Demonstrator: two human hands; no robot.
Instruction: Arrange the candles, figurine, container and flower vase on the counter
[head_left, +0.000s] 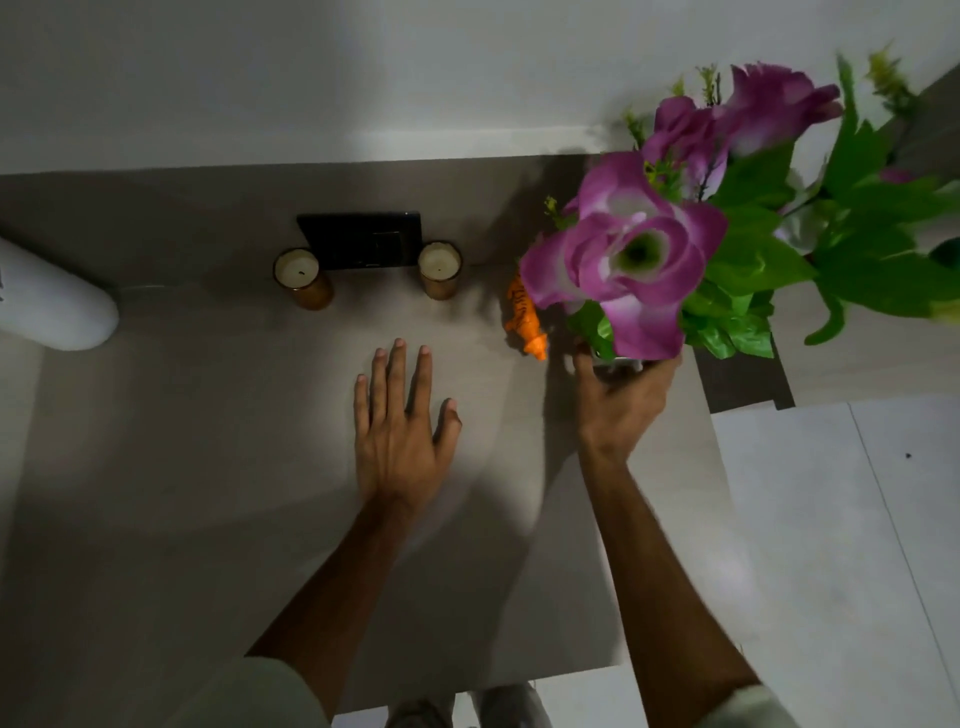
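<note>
The vase (618, 364) is gripped by the right hand (621, 402) at the counter's right side; fingers are wrapped round its body from the near side, thumb at left, so only a bit of pale rim shows betw. them. Purple flowers (631, 254) and green leaves (758, 270) are held in the vase and spread up and to the right, hiding most of it. Whether the vase base is touching the counter (182, 467) cannot be told.

The left hand (400, 431) is laid palm-down, flat on the counter, fingers straight and slightly spread, nothing held, well apart from every item.

The orange figurine (525, 322) is seen just left of the vase, lying on the surface, partly under a bloom. Two candles in amber glass jars stand upright further back: left candle (301, 278) and right candle (440, 269), one at each side of a black frame (363, 239) leaned near the wall. A white rounded container (47, 306) is seen at the far left edge, cut off by the frame.

The counter is matte grey-brown, dimly lit; a white wall is behind it, pale floor tiles (841, 519) to the right.
</note>
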